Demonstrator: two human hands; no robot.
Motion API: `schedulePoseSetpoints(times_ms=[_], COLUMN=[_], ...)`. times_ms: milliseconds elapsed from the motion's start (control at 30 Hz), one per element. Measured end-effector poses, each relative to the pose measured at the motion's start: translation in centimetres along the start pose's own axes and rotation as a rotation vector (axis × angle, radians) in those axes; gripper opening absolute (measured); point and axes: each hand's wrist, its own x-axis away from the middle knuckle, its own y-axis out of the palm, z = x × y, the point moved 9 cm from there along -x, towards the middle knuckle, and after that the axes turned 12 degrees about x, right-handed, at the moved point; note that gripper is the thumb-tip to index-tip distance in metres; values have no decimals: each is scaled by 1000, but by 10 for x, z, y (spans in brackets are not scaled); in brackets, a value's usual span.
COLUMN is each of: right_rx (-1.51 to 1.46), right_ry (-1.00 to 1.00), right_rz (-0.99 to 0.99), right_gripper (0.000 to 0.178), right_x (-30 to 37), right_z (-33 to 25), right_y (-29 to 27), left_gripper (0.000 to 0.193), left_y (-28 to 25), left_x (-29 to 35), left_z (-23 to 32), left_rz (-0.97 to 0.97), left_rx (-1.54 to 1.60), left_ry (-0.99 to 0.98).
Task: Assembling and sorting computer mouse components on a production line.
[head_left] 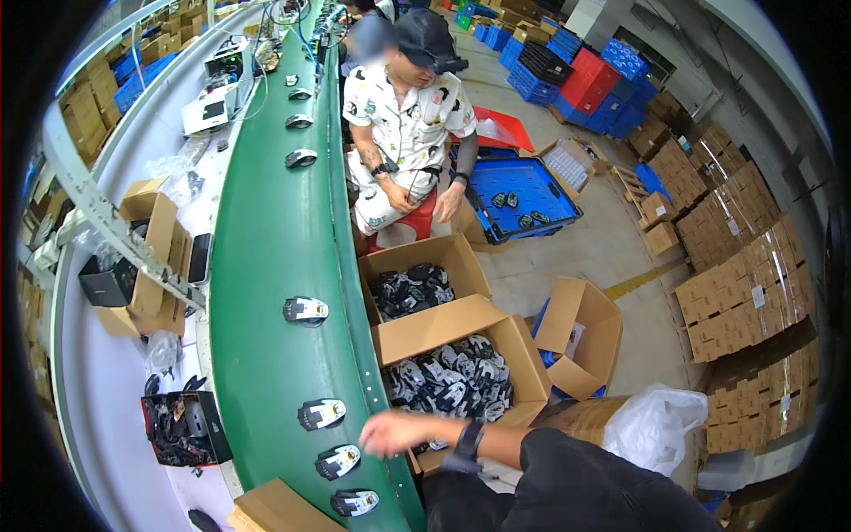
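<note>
At the lower centre of the frame, the right hand [399,433] hangs by the right edge of the green conveyor belt [261,239], its fingers loosely bent but so blurred that I cannot tell whether they pinch anything. A dark band [464,445] circles the wrist, and a black sleeve [612,479] runs off the lower right. The left hand is outside the view, so its state cannot be told. Nearest the fingers, on the belt, lie three black-and-white mouse-shaped pieces [338,461], their finer parts too small to read; one more lies at mid-belt, and others shrink toward the top. Right of the belt, an open carton [529,368] holds a heap of similar pieces [452,381], overlapping beyond counting and partly hidden by the forearm. A second carton [474,266] behind it holds a darker heap, its lower part covered by a flap. At upper centre sits a co-worker [408,111], partly blurred. A cardboard flap [279,510] is cut off by the lower edge.
</note>
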Motion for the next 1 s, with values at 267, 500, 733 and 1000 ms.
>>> schedulePoseSetpoints(times_ms=[267, 500, 733, 1000], right_rx=[330, 1732, 1371, 1094], right_ry=[-1230, -584, -1305, -1408], right_rz=[-146, -76, -92, 42], right_gripper=[55, 42, 78, 54], right_x=[66, 56, 21, -66], right_z=[-298, -275, -261, -328], right_y=[326, 420, 510, 569], left_gripper=[46, 52, 59, 37], left_y=[6, -37, -11, -51], left_x=[0, -18, -5, 41], left_z=[20, 5, -47, -16], left_rz=[-257, -374, -220, 48], left_rx=[-497, -1005, -941, -838], left_ry=[427, 1038, 899, 811])
